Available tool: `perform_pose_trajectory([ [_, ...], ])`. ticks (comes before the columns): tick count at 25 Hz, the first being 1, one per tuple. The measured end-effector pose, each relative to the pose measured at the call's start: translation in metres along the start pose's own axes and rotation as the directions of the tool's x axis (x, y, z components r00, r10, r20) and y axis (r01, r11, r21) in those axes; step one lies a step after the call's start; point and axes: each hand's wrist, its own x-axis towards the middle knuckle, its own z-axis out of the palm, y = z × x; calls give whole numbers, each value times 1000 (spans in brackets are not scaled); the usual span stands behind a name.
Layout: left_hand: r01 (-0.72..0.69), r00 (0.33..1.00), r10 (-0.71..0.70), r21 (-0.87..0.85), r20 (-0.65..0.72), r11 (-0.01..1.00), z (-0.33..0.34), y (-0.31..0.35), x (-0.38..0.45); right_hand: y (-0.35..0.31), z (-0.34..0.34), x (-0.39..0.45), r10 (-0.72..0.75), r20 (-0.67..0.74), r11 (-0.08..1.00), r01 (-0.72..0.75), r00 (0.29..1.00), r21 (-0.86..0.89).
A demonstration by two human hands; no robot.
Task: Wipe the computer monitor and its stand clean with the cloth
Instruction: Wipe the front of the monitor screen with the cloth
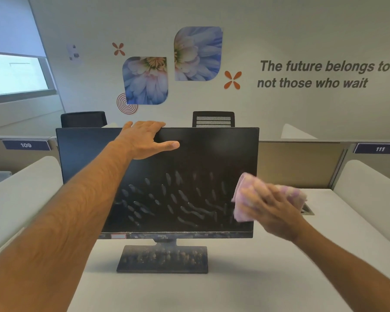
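Pink cloth (252, 199), held in the right hand (277, 212), presses the monitor (158, 181) at its lower right. Left hand (146, 140) clasps the top edge. Smears cover the lower screen, and the stand (162, 258) looks dirty; most wiping remains.

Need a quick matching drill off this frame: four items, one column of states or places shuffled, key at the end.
Column 1:
1. left hand
2. cloth
3. stand base
4. screen

Column 2:
A. pink, held at the monitor's right edge by the right hand
B. smeared across its lower half
C. speckled with dirt, on the desk
D. gripping the monitor's top edge

Pairs: 1-D, 2-A, 3-C, 4-B
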Motion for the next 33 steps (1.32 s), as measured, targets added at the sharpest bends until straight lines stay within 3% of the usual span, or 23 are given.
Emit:
perform_pose_trajectory([
  [2,-2,1000,2,1,-4,1000,0,-1,0,-11,4,-17,-221,97,974,224,970,-21],
  [3,-4,1000,4,1,-6,1000,0,-2,0,-6,3,-20,-211,116,977,214,971,-18],
  [6,-7,1000,7,2,-6,1000,1,-3,0,4,-2,-11,100,16,995,-99,995,-9],
  [7,-7,1000,7,4,-9,1000,1,-3,0,-1,-2,-10,85,9,996,-85,996,-20],
  [10,-15,1000,15,8,-14,1000,2,-2,1,-20,3,-26,-242,124,970,245,962,-8],
  [11,-14,1000,14,7,-13,1000,2,-3,1,-15,-1,-26,-239,136,971,240,962,5],
  [13,-11,1000,11,6,-9,1000,2,-4,1,-1,-6,-16,-18,42,1000,17,999,27],
  [15,-12,1000,12,7,-10,1000,1,-4,1,5,-13,-6,246,-1,966,-245,969,85],
  [16,-13,1000,13,6,-9,1000,2,-4,1,3,-13,-3,243,4,966,-242,970,87],
  [19,-14,1000,14,1,-6,1000,3,-4,2,-2,-9,-6,-45,22,998,44,999,49],
  [20,-13,1000,13,-1,-4,1000,3,-5,2,7,-11,-3,-49,12,998,48,999,51],
  [24,-19,1000,19,10,-12,1000,4,-6,4,37,-21,25,339,-34,938,-335,940,89],
  [25,-20,1000,20,8,-11,1000,4,-6,4,32,-19,29,291,-52,956,-287,955,62],
  [28,-20,1000,20,5,-15,1000,4,-6,3,7,-11,30,-96,3,995,95,995,10],
  [29,-21,1000,21,2,-18,1000,4,-6,3,12,-13,34,-91,13,996,90,996,16],
  [32,-23,999,23,-5,-27,1000,3,-6,2,29,-20,55,294,-42,952,-289,955,102],
  [33,-22,999,22,-5,-27,1000,3,-6,2,27,-21,60,289,-49,954,-283,956,96],
])
